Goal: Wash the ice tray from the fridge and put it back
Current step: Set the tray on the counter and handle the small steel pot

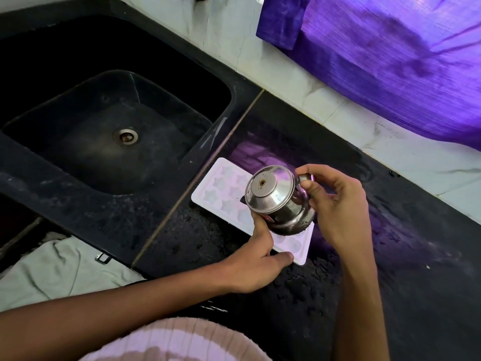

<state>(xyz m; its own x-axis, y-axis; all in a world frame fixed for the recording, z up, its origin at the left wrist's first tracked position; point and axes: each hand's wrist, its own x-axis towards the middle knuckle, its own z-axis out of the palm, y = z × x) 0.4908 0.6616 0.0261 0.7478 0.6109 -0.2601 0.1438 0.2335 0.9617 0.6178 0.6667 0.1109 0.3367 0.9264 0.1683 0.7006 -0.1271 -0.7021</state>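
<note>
We see a black stone counter point(390, 256) under both hands, a black sink point(78, 152) with steel drain point(125, 136) left of them, white marble-look wall point(325, 105) beyond, purple curtain point(390, 61) above right casting violet light.

Both hands point(256, 267) point(338, 204) forward, fingers curled.
</note>
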